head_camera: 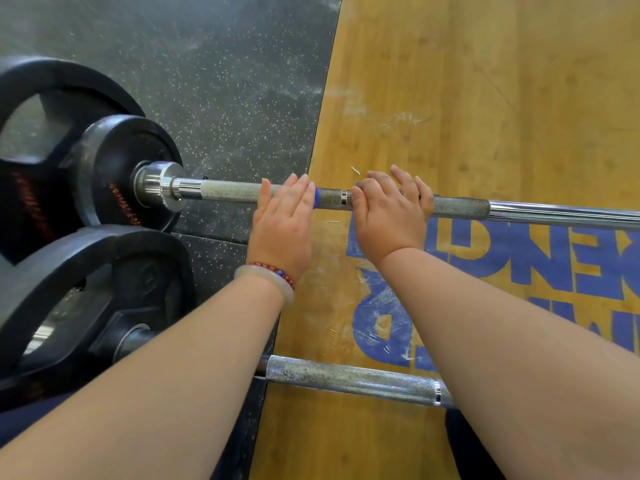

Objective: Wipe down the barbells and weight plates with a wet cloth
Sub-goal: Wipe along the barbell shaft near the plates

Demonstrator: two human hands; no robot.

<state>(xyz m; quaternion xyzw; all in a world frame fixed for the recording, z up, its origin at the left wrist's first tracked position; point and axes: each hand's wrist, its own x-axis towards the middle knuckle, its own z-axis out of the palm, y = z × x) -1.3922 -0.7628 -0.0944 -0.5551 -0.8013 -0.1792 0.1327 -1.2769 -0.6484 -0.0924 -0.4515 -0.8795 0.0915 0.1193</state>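
Over on the far barbell (225,192), left hand (284,223) lies flat, right hand (388,216) curls round it, maybe blue cloth (317,197) underneath. Heavy, stiff, grippy where knurled.

L hand (282,216) lies flat over far barbell (225,192), straight fingers pressing blue cloth (316,199), only a bit showing. R hand (388,216) just beside, fingers curled over same bar. Black weight plates (114,174) at L end. Near barbell (349,379) crosses wooden platform (485,98).
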